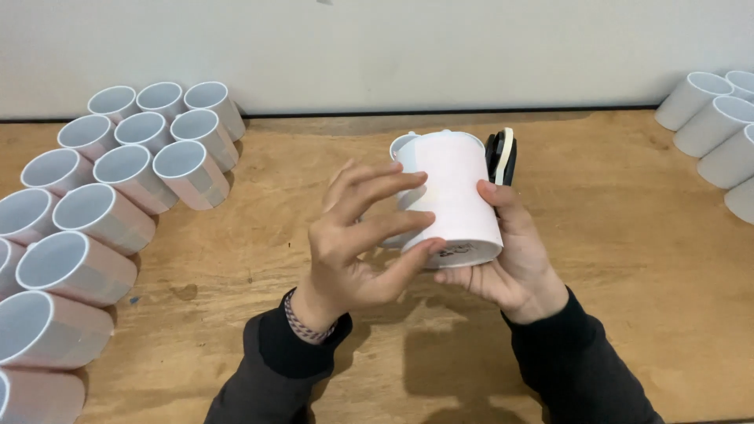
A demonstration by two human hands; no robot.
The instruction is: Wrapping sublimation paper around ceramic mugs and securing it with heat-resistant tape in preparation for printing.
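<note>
A white mug (452,196) wrapped in a pale pink sheet is held tilted above the wooden table (613,259), its base turned toward me. My right hand (510,267) cups it from below and behind, thumb along its right side. My left hand (357,235) has its fingers spread and its fingertips pressing on the wrap at the mug's left side. Behind the mug, next to my right thumb, sits a black and cream tape dispenser (501,155).
Several wrapped white mugs (118,204) stand packed together along the left side of the table. More plain white mugs (719,126) lie at the far right edge. A pale wall (393,47) runs behind the table.
</note>
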